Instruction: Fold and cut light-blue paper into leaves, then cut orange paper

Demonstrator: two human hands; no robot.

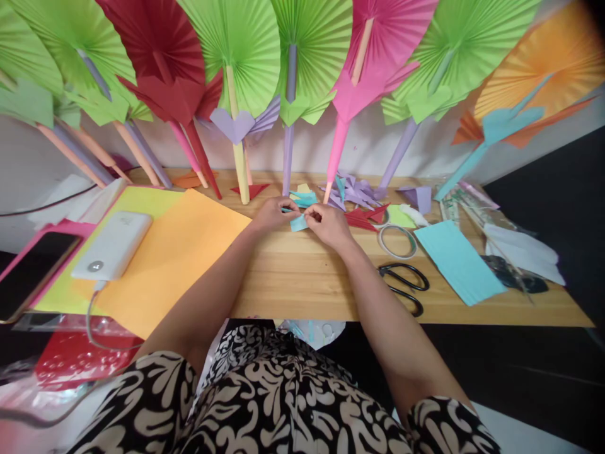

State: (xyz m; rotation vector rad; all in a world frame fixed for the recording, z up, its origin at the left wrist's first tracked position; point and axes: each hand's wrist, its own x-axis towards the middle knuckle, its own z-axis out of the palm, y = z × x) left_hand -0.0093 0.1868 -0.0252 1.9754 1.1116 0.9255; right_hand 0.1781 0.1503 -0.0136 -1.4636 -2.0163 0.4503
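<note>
Two hands are working over the desk (pixel 293 284), both to the right of the power bank (pixel 116 243). Small blue paper piece (pixel 298 224): by its look, I am expecting almost no weight, easy bending, creases that stay, a tear if pulled hard. Surface is looking dry, so I am not counting on much slip. Best hold, I am judging, is a light pinch at opposite edges, with the middle left unsqueezed.

Position: the piece is lying between my fingertips, well right of the power bank, its near part showing below them. My right hand (pixel 332 227) is pinching thumb and forefinger together, seemingly on its right edge. My left hand (pixel 272 214) is curving its fingers close by the upper left side; whether they are gripping or merely touching, I cannot tell. Blue scraps (pixel 305 199) are lying just beyond, likewise right of the power bank.
</note>
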